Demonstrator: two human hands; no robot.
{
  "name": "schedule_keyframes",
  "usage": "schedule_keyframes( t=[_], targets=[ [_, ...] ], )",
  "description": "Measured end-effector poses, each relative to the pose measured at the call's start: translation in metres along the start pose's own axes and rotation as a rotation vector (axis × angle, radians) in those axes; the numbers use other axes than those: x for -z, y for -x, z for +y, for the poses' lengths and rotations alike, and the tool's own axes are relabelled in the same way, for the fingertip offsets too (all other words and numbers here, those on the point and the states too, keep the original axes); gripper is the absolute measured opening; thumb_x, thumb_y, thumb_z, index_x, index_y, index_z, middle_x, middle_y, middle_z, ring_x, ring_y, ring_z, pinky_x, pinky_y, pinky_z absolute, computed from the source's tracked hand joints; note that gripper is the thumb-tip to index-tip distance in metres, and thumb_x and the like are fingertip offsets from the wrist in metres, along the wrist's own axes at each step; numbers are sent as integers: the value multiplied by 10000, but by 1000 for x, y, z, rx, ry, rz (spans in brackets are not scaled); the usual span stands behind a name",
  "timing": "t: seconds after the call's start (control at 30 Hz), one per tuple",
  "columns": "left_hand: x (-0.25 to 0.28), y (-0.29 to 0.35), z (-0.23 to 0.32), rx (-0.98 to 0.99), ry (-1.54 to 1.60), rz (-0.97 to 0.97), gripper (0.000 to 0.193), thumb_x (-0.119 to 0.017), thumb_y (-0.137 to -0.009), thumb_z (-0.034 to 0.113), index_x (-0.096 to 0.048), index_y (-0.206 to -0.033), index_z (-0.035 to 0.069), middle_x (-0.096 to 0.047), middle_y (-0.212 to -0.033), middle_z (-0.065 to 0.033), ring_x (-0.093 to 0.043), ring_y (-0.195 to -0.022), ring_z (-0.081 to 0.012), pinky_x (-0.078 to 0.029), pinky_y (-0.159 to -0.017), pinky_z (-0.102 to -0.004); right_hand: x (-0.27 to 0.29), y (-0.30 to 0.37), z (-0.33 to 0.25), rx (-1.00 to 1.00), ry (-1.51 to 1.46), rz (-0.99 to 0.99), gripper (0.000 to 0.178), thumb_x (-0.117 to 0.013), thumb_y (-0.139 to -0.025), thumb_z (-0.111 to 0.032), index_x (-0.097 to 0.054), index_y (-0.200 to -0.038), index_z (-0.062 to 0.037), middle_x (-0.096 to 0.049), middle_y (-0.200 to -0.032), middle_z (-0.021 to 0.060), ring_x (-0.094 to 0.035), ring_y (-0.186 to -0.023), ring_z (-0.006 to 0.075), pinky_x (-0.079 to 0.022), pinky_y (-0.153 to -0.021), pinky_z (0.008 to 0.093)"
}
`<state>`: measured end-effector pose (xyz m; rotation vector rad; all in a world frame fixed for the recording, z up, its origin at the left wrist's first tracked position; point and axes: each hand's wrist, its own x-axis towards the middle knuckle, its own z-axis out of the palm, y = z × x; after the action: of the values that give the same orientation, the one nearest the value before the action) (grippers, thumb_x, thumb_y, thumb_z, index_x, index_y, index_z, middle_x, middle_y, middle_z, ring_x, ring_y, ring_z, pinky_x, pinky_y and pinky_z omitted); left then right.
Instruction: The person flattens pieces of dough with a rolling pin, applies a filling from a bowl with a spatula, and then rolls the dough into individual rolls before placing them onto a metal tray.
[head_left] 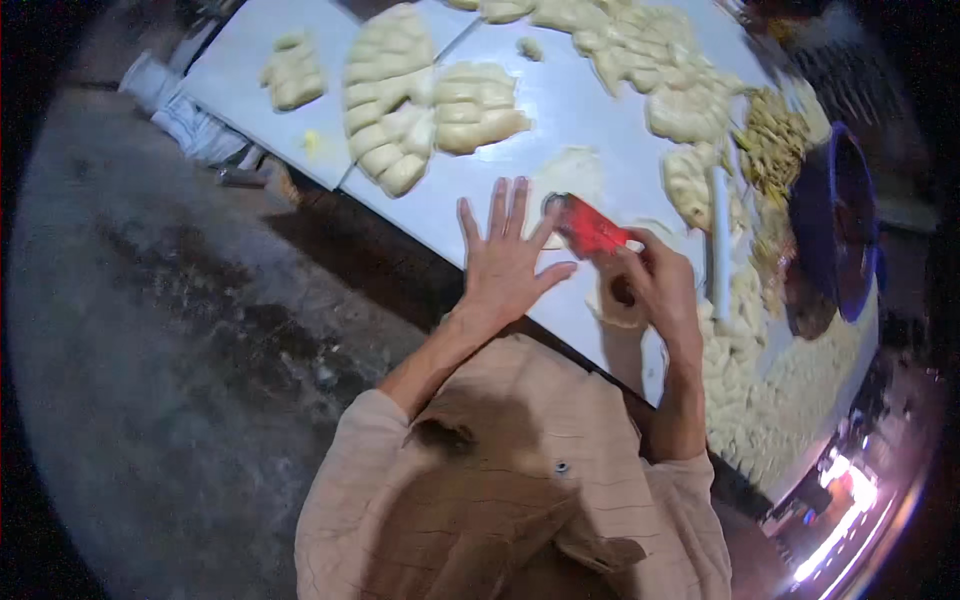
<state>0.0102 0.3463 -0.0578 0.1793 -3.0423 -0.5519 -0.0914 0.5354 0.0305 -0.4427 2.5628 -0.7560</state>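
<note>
Along the near edge of the white table [450, 192], the left hand [503, 272] is held open, palm down and fingers spread; whether the surface is touched by it cannot be told. A red tool [592, 228] is gripped in the closed right hand [662, 285] — its far end is brought just beside the left index fingertip, near a thin patch of dough [570, 172]. Farther to the left, a long scored slab [385, 105] and a shorter scored slab [476, 108] are set side by side, with a small block of dough [295, 72] placed apart from them. On the right, a pale rod [719, 245] is laid among more dough — beyond it, a yellowish heap [772, 135] is piled near a purple tub [855, 225].
</note>
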Motion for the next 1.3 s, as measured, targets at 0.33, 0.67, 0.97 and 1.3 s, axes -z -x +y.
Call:
schedule_keyframes(
  t=[0.33, 0.67, 0.97, 1.3],
  targets=[
    [2, 20, -6, 1, 23, 15, 823, -545, -900, 688, -393, -1565, 229, -199, -1645, -256, -132, -1528, -453, -50, -1119, -782, 4, 5, 6, -87, 61, 57, 328, -635, -973, -299, -685, -1233, -105, -704, -773, 177, -707, -705, 316, -519, -645, 401],
    [13, 11, 2, -105, 72, 10, 861, -536, -923, 674, -312, -1602, 194, -165, -1649, -269, -120, -1529, -469, -48, -1118, -785, 0, 6, -19, 36, 96, 76, 331, -635, -950, -334, -698, -1198, -123, -728, -816, 156, -711, -785, 361, -530, -691, 454],
    [8, 0, -15, -30, -9, 18, 842, -542, -933, 654, -356, -1581, 150, -192, -1634, -297, -121, -1527, -485, -42, -1127, -771, 0, 3, -2, -14, 110, 155, 325, -617, -957, -339, -702, -1190, -130, -736, -845, 151, -717, -804, 353, -545, -711, 446],
    [7, 9, -18, -134, -55, -73, 814, -522, -926, 678, -342, -1593, 248, -162, -1662, -251, -114, -1532, -473, -40, -1130, -768, 3, -4, 11, -37, 49, 145, 312, -686, -940, -296, -706, -1175, -93, -731, -843, 143, -713, -770, 266, -535, -703, 374]
  ],
)
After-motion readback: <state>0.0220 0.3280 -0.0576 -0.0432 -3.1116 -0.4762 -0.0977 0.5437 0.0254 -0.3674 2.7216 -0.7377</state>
